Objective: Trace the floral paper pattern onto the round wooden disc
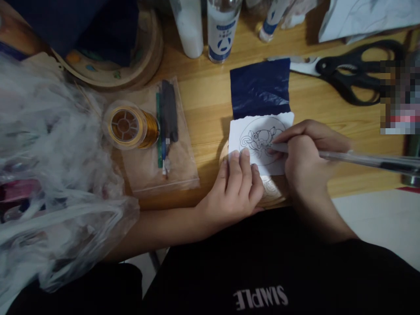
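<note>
My right hand (305,157) grips a pen (361,159) with a clear barrel, its tip on a small white paper (234,135). Black line art of curls and leaf shapes inside a circle is on that paper. My left hand (234,188) rests on the paper's lower left part, fingers extended and pressing it down. Under the paper lies a pale round piece (271,187) with curled lines, mostly covered. A dark blue glossy sheet, like carbon paper (259,87), sticks out beyond the paper's far edge.
Black-handled scissors (341,70) lie at the back right. Two bottles (224,35) stand at the back. To the left are a spool of golden wire (133,127), a clear bag (183,170) with pens and brushes, a round wooden frame (151,52) and a crumpled plastic bag (65,175).
</note>
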`<state>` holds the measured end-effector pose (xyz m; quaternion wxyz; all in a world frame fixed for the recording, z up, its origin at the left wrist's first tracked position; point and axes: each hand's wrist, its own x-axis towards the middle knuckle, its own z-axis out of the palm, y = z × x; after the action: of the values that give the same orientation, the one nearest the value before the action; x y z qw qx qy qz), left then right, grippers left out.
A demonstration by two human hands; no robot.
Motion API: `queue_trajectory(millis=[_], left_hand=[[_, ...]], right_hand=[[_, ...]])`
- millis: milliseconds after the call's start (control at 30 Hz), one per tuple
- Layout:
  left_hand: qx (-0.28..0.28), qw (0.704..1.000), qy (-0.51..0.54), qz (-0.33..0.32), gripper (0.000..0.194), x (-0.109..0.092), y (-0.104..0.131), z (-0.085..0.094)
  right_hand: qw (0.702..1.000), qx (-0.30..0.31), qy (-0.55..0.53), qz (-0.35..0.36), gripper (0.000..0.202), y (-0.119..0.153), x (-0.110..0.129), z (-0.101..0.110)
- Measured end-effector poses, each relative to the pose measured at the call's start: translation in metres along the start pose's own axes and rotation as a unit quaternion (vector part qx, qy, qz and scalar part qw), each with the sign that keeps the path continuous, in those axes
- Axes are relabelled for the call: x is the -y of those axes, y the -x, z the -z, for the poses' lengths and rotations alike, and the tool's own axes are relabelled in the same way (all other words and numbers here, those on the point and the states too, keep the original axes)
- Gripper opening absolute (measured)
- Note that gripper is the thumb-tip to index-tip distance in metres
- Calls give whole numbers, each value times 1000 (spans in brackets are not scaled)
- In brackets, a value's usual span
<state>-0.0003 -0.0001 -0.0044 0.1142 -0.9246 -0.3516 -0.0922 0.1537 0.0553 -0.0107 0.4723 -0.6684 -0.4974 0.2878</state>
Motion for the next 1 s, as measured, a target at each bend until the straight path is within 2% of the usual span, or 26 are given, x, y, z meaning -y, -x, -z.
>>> queue_trajectory(millis=[500,733,1000], left_hand=[[1,1000,-2,6,78,-1,0,0],[-2,1000,0,0,79,0,0,0],[4,1000,1,0,78,1,0,1]], right_hand=[[1000,-13,-10,5,30,0,-3,0],[999,3,32,-12,27,0,0,0],[1000,6,23,-13,28,0,3,1]])
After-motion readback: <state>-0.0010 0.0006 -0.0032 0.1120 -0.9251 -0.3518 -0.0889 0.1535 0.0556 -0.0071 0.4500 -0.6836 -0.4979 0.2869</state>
